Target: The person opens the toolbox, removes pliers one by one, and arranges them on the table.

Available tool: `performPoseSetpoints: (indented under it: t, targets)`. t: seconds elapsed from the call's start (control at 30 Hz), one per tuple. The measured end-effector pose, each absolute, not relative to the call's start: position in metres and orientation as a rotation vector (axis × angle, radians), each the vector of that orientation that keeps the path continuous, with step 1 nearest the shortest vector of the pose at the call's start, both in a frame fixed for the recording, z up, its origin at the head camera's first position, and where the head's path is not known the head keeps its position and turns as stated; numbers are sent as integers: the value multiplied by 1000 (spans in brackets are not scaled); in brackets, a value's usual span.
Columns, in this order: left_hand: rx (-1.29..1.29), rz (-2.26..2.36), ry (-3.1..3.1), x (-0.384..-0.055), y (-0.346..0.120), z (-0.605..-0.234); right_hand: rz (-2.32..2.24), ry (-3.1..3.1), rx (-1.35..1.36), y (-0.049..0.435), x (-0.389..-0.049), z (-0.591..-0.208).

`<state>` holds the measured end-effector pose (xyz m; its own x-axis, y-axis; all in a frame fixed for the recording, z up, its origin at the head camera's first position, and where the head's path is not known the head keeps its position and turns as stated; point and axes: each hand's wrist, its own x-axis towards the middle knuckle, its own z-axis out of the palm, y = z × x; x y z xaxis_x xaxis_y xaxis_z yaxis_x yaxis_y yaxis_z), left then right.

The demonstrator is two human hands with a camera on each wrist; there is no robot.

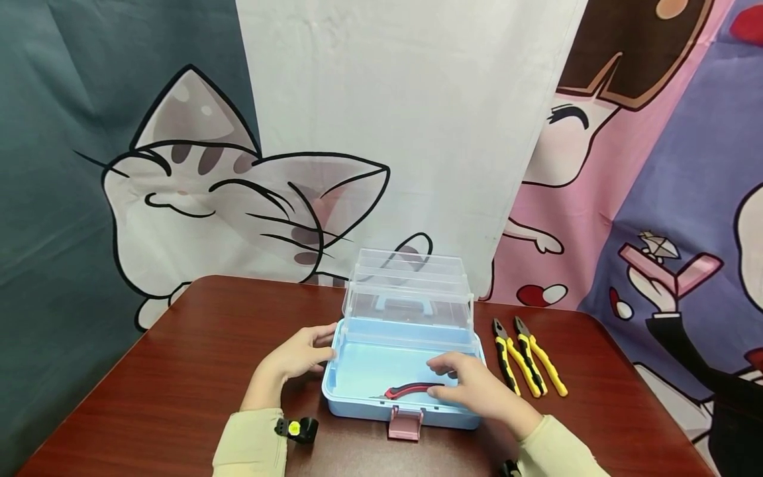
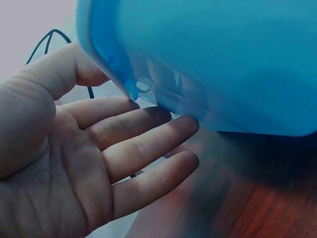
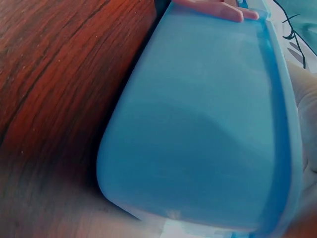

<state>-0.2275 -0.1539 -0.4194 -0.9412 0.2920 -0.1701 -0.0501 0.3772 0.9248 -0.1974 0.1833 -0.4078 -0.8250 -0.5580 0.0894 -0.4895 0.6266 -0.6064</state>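
A light blue toolbox (image 1: 381, 361) stands on the table with its clear lid (image 1: 411, 278) tipped back. My left hand (image 1: 304, 351) is at the box's left side, fingers nearly straight at the wall and thumb by the rim (image 2: 86, 29). Over the front right part of the box hovers my right hand (image 1: 471, 384), fingers loosely bent and spread. On the box floor lies a hand tool (image 1: 411, 389) with a curved red and black handle and a thin grey tip. The right thumb overlaps the handle's end in the head view. In the right wrist view, that hand (image 3: 307, 124) is partly hidden behind the rim.
Two pairs of pliers (image 1: 527, 358) with yellow and black handles lie on the table right of the box. A pink latch (image 1: 405, 424) hangs down at the box front. Behind the dark red wooden table (image 1: 238, 305) hangs a cartoon-printed cloth (image 1: 417, 132).
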Motion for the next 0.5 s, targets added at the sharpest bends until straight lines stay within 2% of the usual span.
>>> performPoseSetpoints:
  t: [0.5]
  targets:
    - [209, 1592, 2328, -230, -155, -421, -816, 2750, -896, 174, -205, -412]
